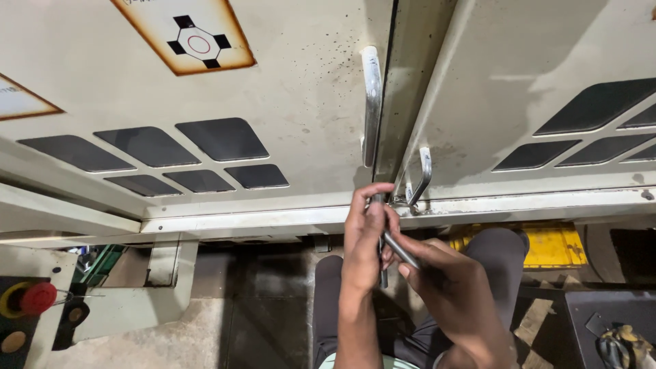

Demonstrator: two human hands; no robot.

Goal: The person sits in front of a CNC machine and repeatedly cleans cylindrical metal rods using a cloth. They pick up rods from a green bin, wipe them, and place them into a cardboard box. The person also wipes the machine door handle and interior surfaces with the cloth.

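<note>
Both hands work just below a door handle (371,102). The left hand (365,232) pinches a small fitting there; the right hand (451,287) grips a metal rod (400,249), fingers closed.

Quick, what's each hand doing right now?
Left hand: closed around a thin grey metal rod.
Right hand: closed on the same rod.

left hand (364,232) raised, fingers curled | right hand (447,273) below, fingers pinched

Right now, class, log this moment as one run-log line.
left hand: gripping metal rod near door handle | right hand: holding rod's lower end | setting: pale machine doors | nearby: red button
</note>
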